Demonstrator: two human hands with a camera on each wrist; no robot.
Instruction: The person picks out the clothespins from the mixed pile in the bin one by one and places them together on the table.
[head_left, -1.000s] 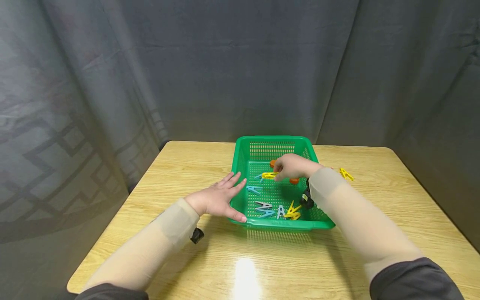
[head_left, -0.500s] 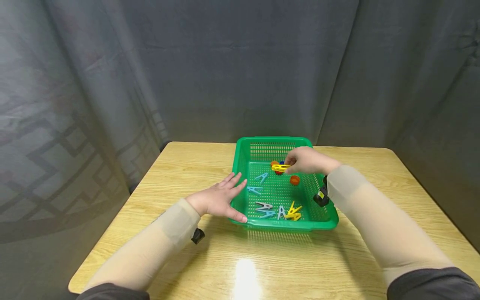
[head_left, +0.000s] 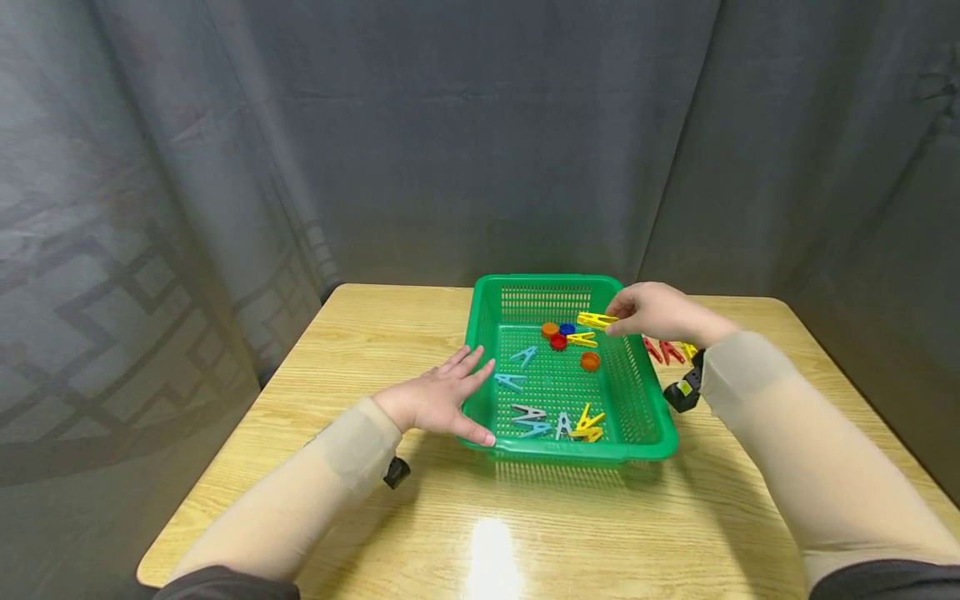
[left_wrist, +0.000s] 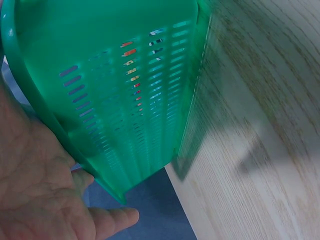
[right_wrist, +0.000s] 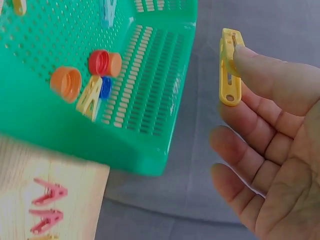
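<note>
My right hand pinches a yellow clothespin between thumb and fingertips, held up over the right rim of the green basket. My left hand lies with spread fingers at the basket's left rim, thumb along the front left corner. Inside the basket, another yellow clothespin lies by a red bottle cap, a blue cap and orange caps. Blue clothespins are on the left of the basket floor. Grey and blue clothespins and yellow ones lie near its front.
On the wooden table, just right of the basket, red clothespins lie with a yellow clothespin partly behind the right wrist. A grey curtain hangs behind the table and at both sides.
My right hand has moved right and up from inside the basket to its right rim with a yellow clothespin. Another yellow clothespin now shows by the caps. The left hand stays put.
</note>
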